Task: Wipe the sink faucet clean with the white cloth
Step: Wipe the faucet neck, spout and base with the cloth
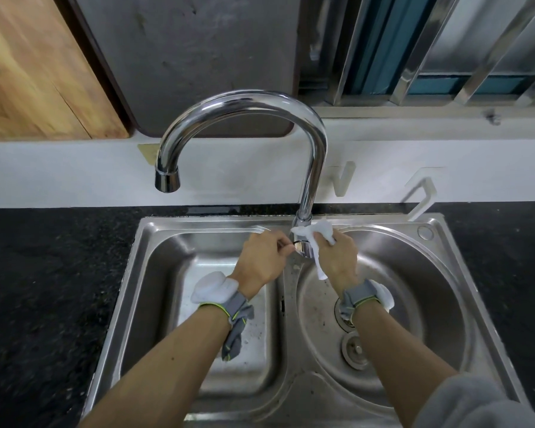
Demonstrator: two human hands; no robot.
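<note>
A tall chrome gooseneck faucet [317, 143] rises from the divider of a steel double sink [142, 242], its spout pointing left. My right hand [337, 257] grips a crumpled white cloth [320, 231] pressed against the right side of the faucet base. My left hand [263, 257] pinches the thin faucet lever at the base from the left. The base itself is mostly hidden between my two hands.
A black speckled countertop [44, 273] flanks the sink. The right basin holds a drain strainer [354, 350]. A wooden board [28, 72] leans on the wall at back left, metal window bars [414, 57] at back right. White hooks [420, 196] stick to the backsplash.
</note>
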